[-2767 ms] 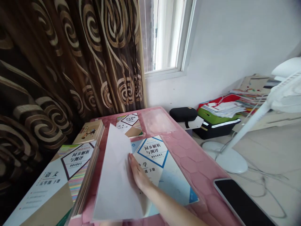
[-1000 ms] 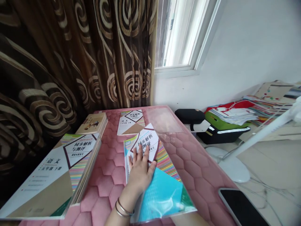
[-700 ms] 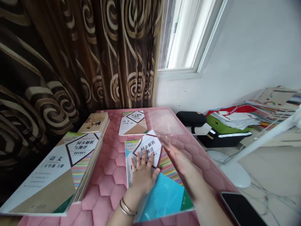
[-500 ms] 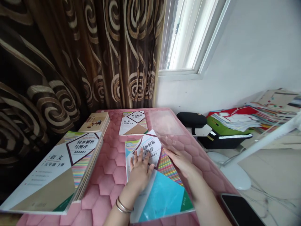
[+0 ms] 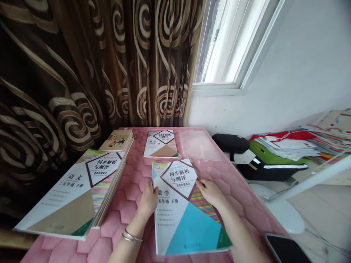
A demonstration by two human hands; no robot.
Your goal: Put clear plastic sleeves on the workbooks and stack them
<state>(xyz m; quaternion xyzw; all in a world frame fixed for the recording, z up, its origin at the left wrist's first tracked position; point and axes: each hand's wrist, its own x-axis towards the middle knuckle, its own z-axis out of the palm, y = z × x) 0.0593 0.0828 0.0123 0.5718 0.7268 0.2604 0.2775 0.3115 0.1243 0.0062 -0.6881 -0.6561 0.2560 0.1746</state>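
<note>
A workbook [image 5: 189, 223] with a white, blue and striped cover lies before me on the pink quilted tabletop [image 5: 128, 193]. My left hand [image 5: 148, 200], wearing silver bangles at the wrist, pinches its left edge. At the right edge, the fingers of my right hand [image 5: 210, 190] are closed on the same workbook. Behind it lies a smaller-looking workbook [image 5: 160, 145] with a brown-patterned cover. A stack of workbooks [image 5: 64, 208] stands to the left of my left hand, with a tan book [image 5: 116, 141] on the pile behind it.
A clear plastic sheet [image 5: 200, 145] lies at the table's back right. A dark phone or tablet [image 5: 286, 248] rests at the right edge. Beyond are a white lamp base [image 5: 290, 215], a black case [image 5: 230, 143] and piled papers [image 5: 287, 144]. A patterned curtain [image 5: 123, 65] hangs behind.
My left hand has moved off the front cover to the workbook's left edge. The workbook has turned a little straighter. My right hand stays at its right edge.
</note>
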